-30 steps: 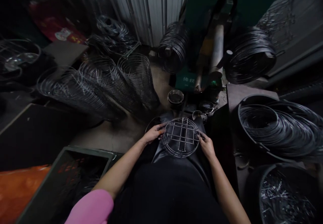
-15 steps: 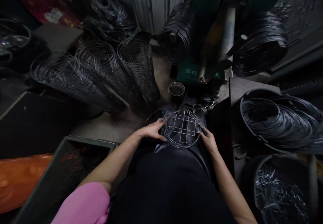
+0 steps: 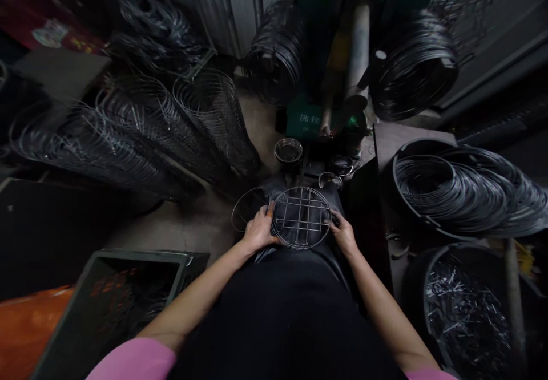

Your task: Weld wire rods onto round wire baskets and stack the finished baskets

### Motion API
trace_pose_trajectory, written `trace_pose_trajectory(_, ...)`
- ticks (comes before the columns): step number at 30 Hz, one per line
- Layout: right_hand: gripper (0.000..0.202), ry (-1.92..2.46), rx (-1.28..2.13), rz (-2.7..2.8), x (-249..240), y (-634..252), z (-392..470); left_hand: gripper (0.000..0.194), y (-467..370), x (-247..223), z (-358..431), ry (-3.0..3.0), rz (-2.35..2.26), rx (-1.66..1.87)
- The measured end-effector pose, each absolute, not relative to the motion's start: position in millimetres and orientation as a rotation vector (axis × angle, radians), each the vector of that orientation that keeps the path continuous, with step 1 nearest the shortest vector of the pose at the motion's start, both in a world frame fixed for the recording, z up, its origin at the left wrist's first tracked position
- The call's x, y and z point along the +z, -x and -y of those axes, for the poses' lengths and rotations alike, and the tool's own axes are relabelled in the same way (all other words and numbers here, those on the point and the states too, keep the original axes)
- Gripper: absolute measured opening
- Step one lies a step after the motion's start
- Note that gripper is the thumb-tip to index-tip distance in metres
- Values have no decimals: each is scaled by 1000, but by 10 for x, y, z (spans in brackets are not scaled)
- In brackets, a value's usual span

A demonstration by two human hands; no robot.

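A round wire rack (image 3: 301, 218) with crossed straight bars lies over my dark-covered lap. My left hand (image 3: 259, 231) is closed on its left rim, the thumb and fingers at the edge. On the opposite side, the fingers of my right hand (image 3: 342, 232) pinch the right rim. The rim looks like more than one ring stacked closely. Another thin wire ring (image 3: 240, 209) sticks out to the left, behind my left hand, and part of it is hidden.
Tall stacks of wire rings (image 3: 214, 117) stand at the left. A green crate (image 3: 88, 294) is at the lower left. On the right are a tub of coiled wire (image 3: 400, 189) and a bucket of short wire pieces (image 3: 466, 311). Ahead is a green machine (image 3: 303, 118).
The view has turned slightly to the right. Both hands still hold the rack, and the loose ring shows more on the left.
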State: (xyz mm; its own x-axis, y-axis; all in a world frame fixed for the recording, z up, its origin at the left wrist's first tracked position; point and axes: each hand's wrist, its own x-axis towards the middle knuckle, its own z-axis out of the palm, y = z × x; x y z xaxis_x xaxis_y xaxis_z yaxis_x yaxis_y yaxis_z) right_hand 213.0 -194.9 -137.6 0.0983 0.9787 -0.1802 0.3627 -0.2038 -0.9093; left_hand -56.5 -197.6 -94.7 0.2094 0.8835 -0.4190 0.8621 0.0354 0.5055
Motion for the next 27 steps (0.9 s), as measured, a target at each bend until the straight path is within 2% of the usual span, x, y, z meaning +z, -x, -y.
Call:
trace_pose_trajectory(7, 44, 1625, 1087, 1341, -1293, -2136, 1923, 123, 771, -1099, 1891, -1766, -1432, 244)
trace_pose_trajectory(12, 50, 1640, 1188, 1274, -1280, -2225, 1873, 93, 1096, -1126, 1730, -1406, -1119, 482)
trace_pose_trajectory(16, 54, 1663, 1222, 1251, -1296, -2245, 1830, 65, 1071, -1061, 1633, -984, -1156, 715)
trace_pose_trajectory(19, 58, 1681, 1219, 1259, -1274, -2222, 1832, 54, 938, -995, 1562, -852, -1177, 753)
trace_pose_trajectory(22, 53, 1719, 1106, 1227, -1200, -2174, 1883, 52, 832, -943, 1529, -852, -1158, 733)
trace_pose_trajectory(27, 50, 1689, 1058, 1136, -1075, -2056, 1992, 67, 784, -914, 1544, -895, -1200, 667)
